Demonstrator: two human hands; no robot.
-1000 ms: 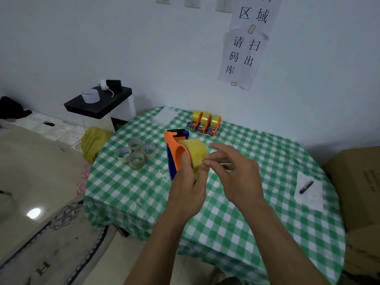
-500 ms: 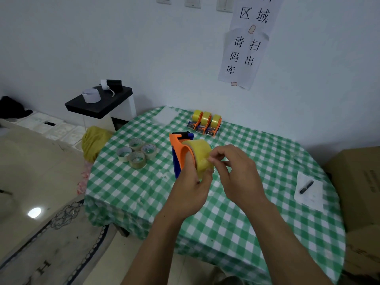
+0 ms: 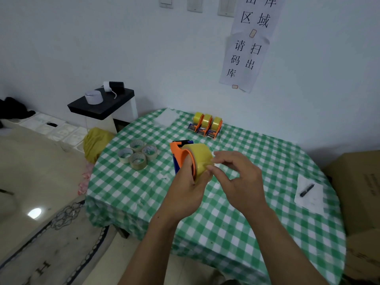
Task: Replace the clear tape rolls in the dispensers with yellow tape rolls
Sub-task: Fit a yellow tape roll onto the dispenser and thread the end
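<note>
left hand [image 3: 185, 188]: fingers curled round the orange-blue dispenser [image 3: 178, 154], held above the desk [image 3: 226, 227]
right hand [image 3: 241, 182]: thumb and forefinger pinch at the yellow tape roll [image 3: 200, 158] on that dispenser; other fingers loosely spread
clear rolls [image 3: 137, 154]: four clustered on the desk, left of the hands
loaded dispensers [image 3: 205, 125]: three in a row at the far edge
blocking: hands hide the roll's lower part
right side: marker [image 3: 306, 190] on paper — cardboard box [image 3: 362, 192] beside the desk

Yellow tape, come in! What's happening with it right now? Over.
Left hand grips dispenser. Right hand pinches yellow tape on it. Nothing in the way.
</note>
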